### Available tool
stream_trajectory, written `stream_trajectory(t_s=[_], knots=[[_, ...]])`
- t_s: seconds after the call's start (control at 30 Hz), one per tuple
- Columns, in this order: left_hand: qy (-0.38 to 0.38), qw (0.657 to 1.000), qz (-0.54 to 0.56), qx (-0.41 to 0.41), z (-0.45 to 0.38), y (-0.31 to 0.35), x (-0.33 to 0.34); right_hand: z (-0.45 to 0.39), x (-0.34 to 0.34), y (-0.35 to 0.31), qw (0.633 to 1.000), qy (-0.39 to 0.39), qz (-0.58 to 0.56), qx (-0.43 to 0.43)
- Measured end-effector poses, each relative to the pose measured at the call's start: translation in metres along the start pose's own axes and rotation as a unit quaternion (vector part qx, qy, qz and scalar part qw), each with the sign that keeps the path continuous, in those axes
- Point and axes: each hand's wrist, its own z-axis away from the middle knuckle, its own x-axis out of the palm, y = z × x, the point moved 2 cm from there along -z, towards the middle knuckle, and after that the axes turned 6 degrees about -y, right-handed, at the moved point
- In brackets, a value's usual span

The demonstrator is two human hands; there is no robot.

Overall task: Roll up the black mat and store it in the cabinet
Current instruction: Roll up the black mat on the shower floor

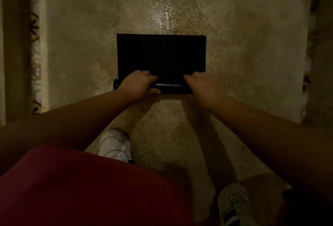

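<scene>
The black mat lies on a speckled stone floor, textured side up, in the middle of the head view. Its near edge is rolled into a tight tube that runs left to right. My left hand grips the left part of the roll, thumb under it and fingers over the top. My right hand grips the right part the same way. The left end of the roll sticks out past my left hand. The far half of the mat is still flat. No cabinet is in view.
A patterned rug edge runs along the left side of the floor. A dark, ragged border lines the right side. My two white shoes stand on the floor below the mat, and red clothing fills the lower left.
</scene>
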Motion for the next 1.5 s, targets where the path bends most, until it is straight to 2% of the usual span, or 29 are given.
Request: stream_trajectory(t_s=[0.07,0.17,0.27,0.37,0.43,0.5,0.57,0.63,0.73,0.8,0.9,1.0,1.13,1.3,1.4,1.5], knots=[[-0.016,0.999,0.033,-0.010,-0.002,-0.002,0.000,0.009,0.012,-0.008,0.999,0.022,0.022,-0.014],[-0.021,0.996,0.083,-0.025,-0.005,-0.006,-0.002,0.001,0.005,-0.001,0.998,0.042,-0.041,0.004],[-0.017,0.995,0.088,-0.042,-0.008,-0.006,-0.008,-0.014,-0.007,0.006,0.997,-0.018,-0.076,0.004],[0.056,0.997,0.032,-0.033,-0.002,0.001,-0.013,-0.031,-0.016,0.008,0.995,-0.088,-0.056,0.007],[0.106,0.992,-0.070,0.025,0.005,0.009,-0.013,-0.039,-0.023,0.010,0.990,-0.126,-0.058,0.023],[0.122,0.975,-0.170,0.070,0.013,0.017,-0.009,-0.045,-0.030,0.015,0.986,-0.145,-0.072,0.031],[0.109,0.969,-0.210,0.070,0.018,0.019,-0.005,-0.048,-0.036,0.020,0.984,-0.156,-0.077,0.028],[0.088,0.972,-0.214,0.050,0.017,0.018,-0.004,-0.046,-0.036,0.021,0.987,-0.137,-0.081,0.031],[0.081,0.983,-0.161,0.019,0.012,0.014,-0.011,-0.030,-0.023,0.013,0.994,-0.021,-0.106,0.008],[0.082,0.990,-0.116,0.017,0.008,0.009,-0.017,-0.014,-0.006,0.004,0.997,0.036,-0.073,-0.004],[0.089,0.992,-0.086,0.035,0.001,0.005,-0.022,-0.012,0.010,0.001,0.999,0.053,-0.004,0.007],[0.103,0.988,-0.106,0.047,-0.002,0.005,-0.021,-0.030,0.001,0.004,0.998,0.061,0.015,0.003],[0.056,0.982,-0.179,0.028,-0.002,0.004,-0.005,-0.043,-0.007,0.008,0.999,0.034,0.002,-0.001],[0.083,0.973,-0.216,0.017,-0.013,0.004,-0.013,-0.056,-0.021,0.014,0.998,-0.051,-0.034,0.014],[0.067,0.978,-0.200,0.005,-0.018,0.004,-0.022,-0.061,-0.027,0.016,0.994,-0.086,-0.059,0.032],[0.031,0.988,-0.151,0.008,-0.018,0.005,-0.021,-0.058,-0.029,0.016,0.980,-0.164,-0.099,0.045]])
